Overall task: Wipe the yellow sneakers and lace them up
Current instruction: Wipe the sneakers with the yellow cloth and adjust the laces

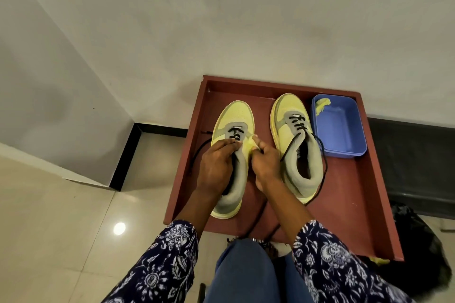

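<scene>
Two yellow sneakers with grey collars and black laces stand side by side, toes away from me, in a red-brown tray [357, 192]. Both hands are on the left sneaker [234, 115]. My left hand [216, 165] lies over its throat, fingers curled at the black lace by the eyelets. My right hand [263, 165] pinches the yellow eyelet flap on the shoe's right side. A loose lace end [199, 152] trails off left of the shoe. The right sneaker [295, 145] is partly laced, its loose ends hanging over its sides.
A blue plastic tub [344, 130] with a yellow cloth [321, 103] in it sits at the tray's back right corner. White walls rise behind and to the left. A black bag [418, 241] lies right of the tray. My knee [246, 273] is below.
</scene>
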